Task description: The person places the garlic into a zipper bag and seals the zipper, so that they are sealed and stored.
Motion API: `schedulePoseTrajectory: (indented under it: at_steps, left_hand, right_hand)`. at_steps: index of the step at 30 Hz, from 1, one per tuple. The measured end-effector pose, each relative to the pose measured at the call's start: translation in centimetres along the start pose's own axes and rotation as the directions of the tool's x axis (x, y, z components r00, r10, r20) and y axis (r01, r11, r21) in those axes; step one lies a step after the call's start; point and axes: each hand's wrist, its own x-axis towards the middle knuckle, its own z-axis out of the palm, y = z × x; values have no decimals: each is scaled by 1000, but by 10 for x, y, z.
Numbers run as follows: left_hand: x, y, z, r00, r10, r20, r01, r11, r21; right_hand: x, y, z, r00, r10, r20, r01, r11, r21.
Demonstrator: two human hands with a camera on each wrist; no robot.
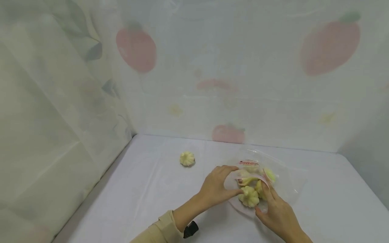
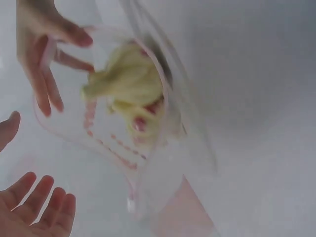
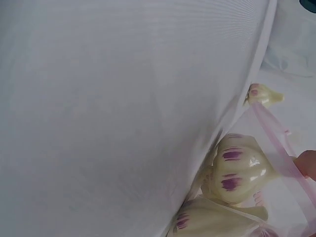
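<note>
A clear plastic zip bag (image 1: 291,184) with a pink-edged mouth lies on the table with several pale garlic bulbs (image 1: 249,197) in it. My left hand (image 1: 216,187) is at the bag's left side, its fingers spread; in the left wrist view its fingers (image 2: 37,205) stand apart from the bulbs with nothing between them. My right hand (image 1: 280,213) is at the right of the mouth, fingers extended over the pink edge, thumb apart near the front bulb. Purple marks show on a bulb (image 3: 237,170) in the right wrist view.
One loose garlic bulb (image 1: 187,158) sits on the white table (image 1: 158,189), left of the bag. A black object (image 1: 190,230) shows beside the left cuff. Fruit-printed curtains (image 1: 258,111) stand behind the table and at the left.
</note>
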Motion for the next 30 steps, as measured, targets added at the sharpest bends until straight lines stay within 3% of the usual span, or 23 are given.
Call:
schedulePoseTrajectory:
  at_steps: [5, 13, 23, 27, 30]
  left_hand:
    - [0, -26, -11, 994, -38, -102, 40, 999, 16]
    - [-20, -67, -24, 979, -174, -105, 179, 983, 40]
    - [-29, -107, -35, 952, -263, -158, 277, 958, 69]
    - [-24, -126, -39, 927, -332, -176, 352, 931, 94]
    - [-19, -139, -41, 888, -436, -146, 445, 895, 35]
  right_hand:
    - [-1, -1, 1, 1000, 21, 5, -21, 1000, 5]
    - [-2, -2, 4, 1000, 11, -8, -11, 1000, 5]
    - [-1, -4, 4, 999, 36, 23, -36, 999, 1]
    - [-1, -5, 3, 999, 40, 16, -39, 999, -3]
    - [-1, -6, 3, 999, 42, 13, -42, 999, -9]
